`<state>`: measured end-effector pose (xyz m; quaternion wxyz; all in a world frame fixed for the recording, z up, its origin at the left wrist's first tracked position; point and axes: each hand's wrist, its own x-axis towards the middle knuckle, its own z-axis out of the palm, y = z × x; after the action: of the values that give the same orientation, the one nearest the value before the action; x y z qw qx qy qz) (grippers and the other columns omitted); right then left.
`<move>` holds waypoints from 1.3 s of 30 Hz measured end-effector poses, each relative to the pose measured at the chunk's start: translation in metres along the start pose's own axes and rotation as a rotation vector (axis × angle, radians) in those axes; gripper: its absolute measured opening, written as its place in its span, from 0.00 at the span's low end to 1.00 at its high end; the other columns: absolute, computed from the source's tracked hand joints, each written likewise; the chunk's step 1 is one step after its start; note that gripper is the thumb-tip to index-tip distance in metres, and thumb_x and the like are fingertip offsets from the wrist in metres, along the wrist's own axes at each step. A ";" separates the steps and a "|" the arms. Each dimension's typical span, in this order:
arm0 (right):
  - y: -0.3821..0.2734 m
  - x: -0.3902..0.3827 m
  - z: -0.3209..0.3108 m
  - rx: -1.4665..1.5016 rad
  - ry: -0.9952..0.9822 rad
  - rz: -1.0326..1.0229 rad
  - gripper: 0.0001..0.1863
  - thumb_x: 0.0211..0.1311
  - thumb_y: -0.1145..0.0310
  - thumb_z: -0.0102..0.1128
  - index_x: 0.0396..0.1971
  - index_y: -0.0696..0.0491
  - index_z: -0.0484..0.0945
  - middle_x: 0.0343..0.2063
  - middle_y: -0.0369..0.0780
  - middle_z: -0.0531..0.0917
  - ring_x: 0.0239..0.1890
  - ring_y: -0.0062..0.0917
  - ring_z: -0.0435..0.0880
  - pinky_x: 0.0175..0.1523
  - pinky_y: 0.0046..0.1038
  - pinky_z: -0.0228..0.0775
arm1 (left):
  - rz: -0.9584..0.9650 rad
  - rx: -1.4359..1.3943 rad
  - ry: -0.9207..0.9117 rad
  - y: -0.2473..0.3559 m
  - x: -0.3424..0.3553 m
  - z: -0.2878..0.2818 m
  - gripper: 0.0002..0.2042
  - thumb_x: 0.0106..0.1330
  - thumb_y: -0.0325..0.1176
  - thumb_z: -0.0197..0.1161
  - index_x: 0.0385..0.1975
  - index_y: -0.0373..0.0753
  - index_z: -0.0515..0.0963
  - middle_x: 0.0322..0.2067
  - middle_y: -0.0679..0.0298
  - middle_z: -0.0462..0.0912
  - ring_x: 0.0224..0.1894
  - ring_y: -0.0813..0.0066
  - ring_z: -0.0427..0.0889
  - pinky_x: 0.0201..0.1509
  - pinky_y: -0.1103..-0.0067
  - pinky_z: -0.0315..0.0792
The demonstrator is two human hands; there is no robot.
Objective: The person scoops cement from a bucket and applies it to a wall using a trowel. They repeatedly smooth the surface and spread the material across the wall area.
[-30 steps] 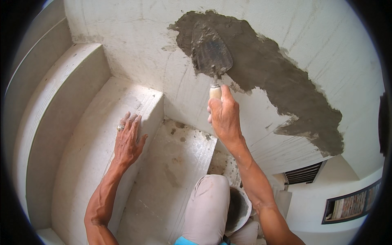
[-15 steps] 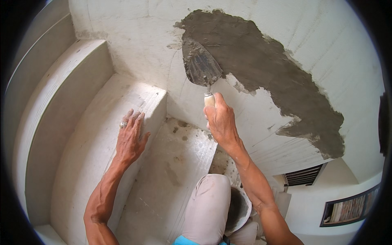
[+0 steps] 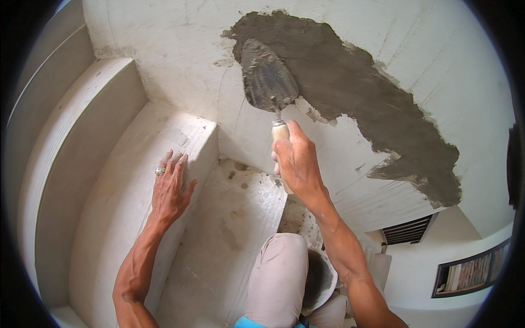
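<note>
My right hand (image 3: 296, 158) is wrapped round the pale handle of a trowel (image 3: 268, 76). The trowel's blade, smeared with mortar, lies over the left end of a dark grey patch of wet mortar (image 3: 350, 82) on the white wall (image 3: 180, 33). Whether the blade presses on the wall or hovers just off it, I cannot tell. My left hand (image 3: 170, 186) rests with fingers spread on the edge of a pale stair step (image 3: 126, 180), holding nothing. A ring is on one of its fingers.
Curved steps (image 3: 71, 115) climb at the left. A lower step (image 3: 219, 229) with grey splashes lies below my hands. Beside my knee (image 3: 279, 268) stands a bucket (image 3: 327, 281), partly hidden by my leg. A dark slatted vent (image 3: 407, 229) and a framed opening (image 3: 470, 273) are at lower right.
The trowel has moved slightly up the wall, and its blade has turned a little. My left hand stays on the step. The whole view has shifted slightly.
</note>
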<state>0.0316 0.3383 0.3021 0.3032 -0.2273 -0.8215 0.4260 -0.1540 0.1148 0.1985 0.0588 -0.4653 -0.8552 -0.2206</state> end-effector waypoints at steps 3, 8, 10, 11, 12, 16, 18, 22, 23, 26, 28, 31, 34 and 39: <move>-0.003 -0.009 -0.011 0.080 0.101 -0.012 0.08 0.67 0.72 0.48 0.40 0.60 0.69 0.18 0.40 0.75 0.17 0.26 0.77 0.24 0.32 0.72 | -0.015 0.007 -0.021 0.003 0.000 -0.002 0.32 0.64 0.35 0.70 0.68 0.35 0.67 0.68 0.51 0.68 0.77 0.51 0.57 0.80 0.60 0.54; -0.003 -0.003 -0.026 0.074 0.217 -0.122 0.11 0.69 0.71 0.45 0.45 0.59 0.73 0.21 0.35 0.77 0.17 0.16 0.76 0.21 0.23 0.70 | 0.018 0.022 0.034 -0.001 -0.003 -0.001 0.33 0.61 0.30 0.72 0.66 0.34 0.68 0.67 0.50 0.70 0.75 0.49 0.60 0.78 0.59 0.59; 0.002 0.000 -0.027 0.034 0.218 -0.096 0.12 0.69 0.71 0.44 0.45 0.60 0.73 0.21 0.36 0.77 0.17 0.17 0.76 0.22 0.24 0.71 | 0.026 0.015 0.035 0.001 -0.001 0.000 0.33 0.61 0.30 0.72 0.66 0.34 0.68 0.67 0.50 0.70 0.75 0.49 0.60 0.78 0.59 0.59; 0.012 0.002 -0.025 -0.007 0.202 -0.069 0.12 0.69 0.71 0.44 0.46 0.60 0.72 0.21 0.36 0.77 0.17 0.17 0.76 0.22 0.24 0.71 | 0.032 0.013 0.038 0.001 0.000 0.000 0.33 0.61 0.30 0.72 0.66 0.34 0.68 0.67 0.50 0.70 0.75 0.49 0.60 0.78 0.59 0.59; 0.014 0.002 -0.023 -0.046 0.183 -0.042 0.12 0.69 0.71 0.44 0.46 0.60 0.72 0.21 0.36 0.78 0.18 0.17 0.76 0.22 0.24 0.71 | 0.035 0.013 0.039 0.001 0.000 0.001 0.32 0.61 0.30 0.72 0.66 0.34 0.68 0.67 0.50 0.70 0.75 0.49 0.60 0.78 0.59 0.59; 0.007 -0.017 -0.016 0.066 0.036 0.092 0.08 0.68 0.71 0.47 0.41 0.60 0.70 0.20 0.38 0.76 0.17 0.19 0.76 0.22 0.27 0.72 | 0.048 0.019 0.053 -0.001 0.000 0.002 0.32 0.61 0.30 0.72 0.66 0.34 0.68 0.67 0.50 0.70 0.75 0.48 0.60 0.78 0.59 0.59; 0.003 -0.019 -0.018 0.092 0.046 0.088 0.12 0.70 0.70 0.43 0.45 0.61 0.72 0.22 0.37 0.78 0.18 0.16 0.76 0.22 0.23 0.72 | 0.043 0.016 0.043 -0.001 -0.001 0.003 0.32 0.61 0.30 0.71 0.66 0.34 0.68 0.67 0.50 0.70 0.75 0.48 0.60 0.78 0.59 0.59; 0.002 -0.007 -0.027 0.063 0.166 -0.080 0.13 0.70 0.69 0.44 0.46 0.60 0.72 0.22 0.37 0.78 0.18 0.16 0.76 0.22 0.22 0.71 | 0.045 0.024 0.050 -0.004 -0.003 0.001 0.32 0.62 0.31 0.71 0.66 0.34 0.68 0.67 0.50 0.70 0.75 0.48 0.60 0.78 0.59 0.58; 0.004 -0.004 -0.028 0.068 0.183 -0.069 0.13 0.69 0.69 0.44 0.46 0.61 0.72 0.22 0.37 0.78 0.18 0.16 0.76 0.22 0.22 0.71 | 0.038 0.024 0.044 -0.003 -0.004 -0.001 0.32 0.62 0.31 0.71 0.66 0.34 0.68 0.67 0.50 0.70 0.75 0.48 0.60 0.78 0.59 0.58; 0.015 -0.005 -0.028 0.055 0.180 -0.028 0.09 0.69 0.70 0.46 0.42 0.59 0.70 0.20 0.37 0.76 0.17 0.17 0.75 0.21 0.24 0.71 | 0.046 0.008 0.039 0.001 0.000 0.001 0.32 0.62 0.31 0.71 0.66 0.34 0.68 0.67 0.50 0.70 0.75 0.48 0.60 0.78 0.59 0.58; 0.014 -0.015 -0.020 0.020 0.089 0.024 0.04 0.68 0.72 0.47 0.35 0.57 0.68 0.19 0.37 0.75 0.17 0.18 0.75 0.21 0.26 0.70 | 0.037 0.010 0.029 0.000 -0.001 0.000 0.32 0.63 0.32 0.71 0.67 0.34 0.68 0.67 0.50 0.70 0.76 0.48 0.59 0.78 0.59 0.58; 0.006 -0.026 -0.024 0.170 0.068 0.120 0.04 0.67 0.73 0.46 0.35 0.58 0.68 0.19 0.37 0.75 0.17 0.18 0.76 0.21 0.27 0.71 | 0.021 0.007 0.013 0.001 0.000 0.000 0.32 0.64 0.34 0.70 0.67 0.34 0.68 0.68 0.51 0.69 0.76 0.49 0.58 0.79 0.59 0.56; -0.004 -0.024 -0.031 0.172 0.134 0.027 0.12 0.67 0.69 0.45 0.44 0.60 0.71 0.21 0.36 0.76 0.17 0.16 0.74 0.20 0.24 0.69 | 0.009 0.009 0.010 0.000 -0.002 -0.001 0.32 0.64 0.34 0.70 0.67 0.34 0.68 0.68 0.50 0.69 0.76 0.49 0.58 0.79 0.59 0.56; -0.004 -0.012 -0.039 0.200 0.132 0.076 0.06 0.66 0.72 0.45 0.36 0.58 0.70 0.21 0.37 0.76 0.17 0.18 0.76 0.21 0.25 0.70 | 0.030 0.023 0.043 -0.001 -0.001 0.000 0.33 0.61 0.31 0.72 0.67 0.34 0.68 0.67 0.50 0.70 0.76 0.50 0.59 0.78 0.59 0.58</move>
<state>0.0667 0.3513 0.3194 0.3614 -0.2546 -0.7439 0.5012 -0.1538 0.1133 0.1978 0.0858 -0.4727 -0.8490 -0.2199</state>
